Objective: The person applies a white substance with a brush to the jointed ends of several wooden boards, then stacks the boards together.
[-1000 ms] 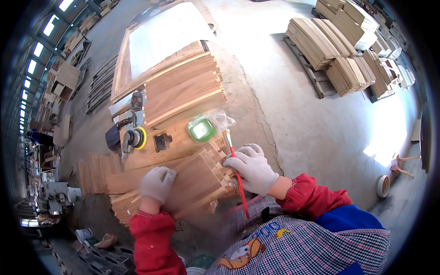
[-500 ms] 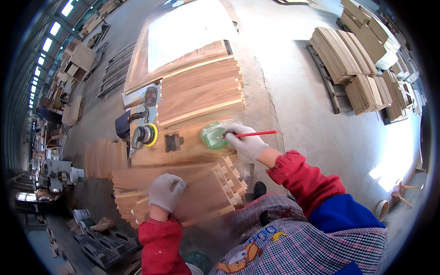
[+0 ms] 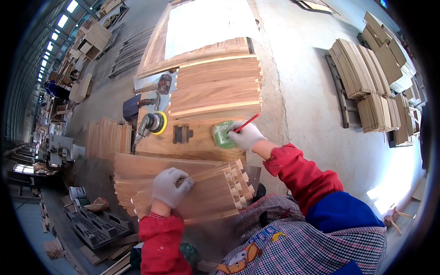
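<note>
My right hand [image 3: 247, 136], in a white glove, is closed round a thin red stick [image 3: 248, 123] that slants up and away to the right. The stick's lower end is hidden by the fingers at a green container [image 3: 224, 134] with plastic film about it and pale stuff inside. My left hand [image 3: 170, 187], gloved too, curls over a wooden board [image 3: 208, 197] in the near stack, thumb and fingers drawn together at its edge. Notched ends of several boards [image 3: 239, 183] show at the stack's right side.
Behind lie joined wooden panels [image 3: 215, 87], a disc sander [image 3: 153, 123], a hammer [image 3: 151, 101] and a mallet [image 3: 163, 84]. The tabletop has a dark cut-out [image 3: 182, 134]. More boards [image 3: 107, 137] stand at left; board stacks [image 3: 350, 68] rest on a pallet at right.
The red stick has swung from nearly level to a steep slant, my right hand staying by the green container. My left hand remains on the boards. The whole view has shifted slightly.
</note>
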The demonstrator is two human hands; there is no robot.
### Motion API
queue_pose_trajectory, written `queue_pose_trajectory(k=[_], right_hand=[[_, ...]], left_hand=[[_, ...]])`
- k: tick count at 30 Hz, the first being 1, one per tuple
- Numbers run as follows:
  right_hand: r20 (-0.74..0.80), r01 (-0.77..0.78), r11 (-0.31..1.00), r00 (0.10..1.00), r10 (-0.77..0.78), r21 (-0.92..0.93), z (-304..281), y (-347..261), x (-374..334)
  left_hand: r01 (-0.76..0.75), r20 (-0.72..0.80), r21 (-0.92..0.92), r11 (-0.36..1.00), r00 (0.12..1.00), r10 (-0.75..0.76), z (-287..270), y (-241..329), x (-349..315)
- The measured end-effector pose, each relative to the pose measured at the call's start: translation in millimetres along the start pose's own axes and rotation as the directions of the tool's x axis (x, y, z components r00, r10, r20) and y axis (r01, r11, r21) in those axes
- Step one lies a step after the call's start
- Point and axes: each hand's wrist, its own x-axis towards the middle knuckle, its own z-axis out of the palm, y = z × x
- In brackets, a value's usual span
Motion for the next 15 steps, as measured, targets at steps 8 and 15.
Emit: queue_pose_trajectory(k=[8,15], right_hand=[[0.288,-0.487,0.216,0.760,0.583,0.847,-17,26,-43],[0.406,-0.405,-0.100,0.803,0.437,0.909,2,64,-52]], left_hand=[[0.022,0.010,-0.014,1.000,1.000,-0.022,0,1,-2],[0.028,0.001,-0.017,0.999,1.000,-0.028,1,3,0]])
